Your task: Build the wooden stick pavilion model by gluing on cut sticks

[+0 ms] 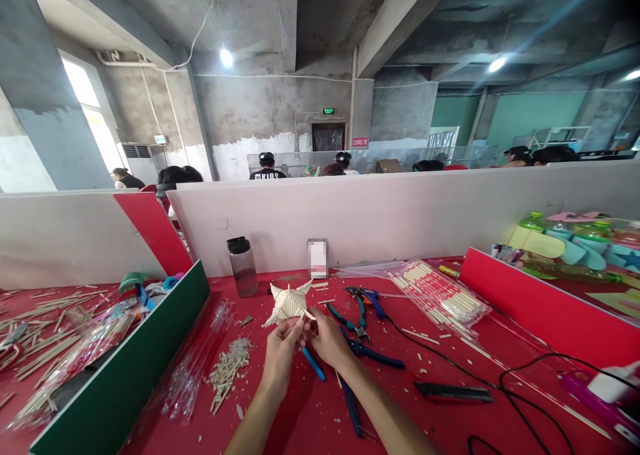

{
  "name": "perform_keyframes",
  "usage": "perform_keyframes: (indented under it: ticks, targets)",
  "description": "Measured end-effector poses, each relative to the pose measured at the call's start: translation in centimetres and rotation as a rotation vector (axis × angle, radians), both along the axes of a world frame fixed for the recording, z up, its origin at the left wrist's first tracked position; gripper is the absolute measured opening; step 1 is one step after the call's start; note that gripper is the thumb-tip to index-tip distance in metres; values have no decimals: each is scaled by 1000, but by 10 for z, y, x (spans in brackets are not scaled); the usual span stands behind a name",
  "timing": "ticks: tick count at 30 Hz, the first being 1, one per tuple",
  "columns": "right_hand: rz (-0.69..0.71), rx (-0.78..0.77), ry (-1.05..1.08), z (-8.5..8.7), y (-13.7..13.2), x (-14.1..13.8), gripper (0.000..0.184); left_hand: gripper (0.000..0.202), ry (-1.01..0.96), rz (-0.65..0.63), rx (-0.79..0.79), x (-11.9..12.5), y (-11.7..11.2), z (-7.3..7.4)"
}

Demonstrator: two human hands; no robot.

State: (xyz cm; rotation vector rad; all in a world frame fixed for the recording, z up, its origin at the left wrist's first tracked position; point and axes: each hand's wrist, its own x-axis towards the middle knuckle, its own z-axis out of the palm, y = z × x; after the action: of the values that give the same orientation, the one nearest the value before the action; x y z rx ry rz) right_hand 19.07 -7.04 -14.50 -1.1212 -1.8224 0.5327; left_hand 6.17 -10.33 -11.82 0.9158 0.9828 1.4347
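Observation:
A star-shaped piece made of pale wooden sticks [289, 303] is held up over the red table [450, 415]. My left hand [280, 356] pinches its lower edge from below. My right hand [327, 338] grips the same lower edge from the right, fingers closed on it. Under the hands lie blue-handled pliers [350, 402] and a blue-handled tool [314, 364]. More pliers with teal and blue grips [357, 308] lie just to the right.
A dark bottle [242, 266] stands by the white partition [400, 208]. A pile of cut stick ends [227, 370] and clear bags lie left. Packs of sticks [440, 296] lie right, with a black cable [505, 382]. Green divider [120, 368] left, red divider [545, 312] right. People sit beyond.

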Motion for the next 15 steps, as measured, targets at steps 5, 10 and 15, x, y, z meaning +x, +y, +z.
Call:
perform_keyframes:
  ticks: [5, 10, 15]
  targets:
    - [1, -8, -13, 1, -1, 0, 30, 44, -23, 29, -17, 2, -1, 1]
    - [14, -26, -7, 5, -3, 0, 23, 44, -26, 44, -19, 3, 2, -3]
    - [18, -40, -30, 7, -4, 0, 27, 45, -38, 7, -18, 1, 2, -5]
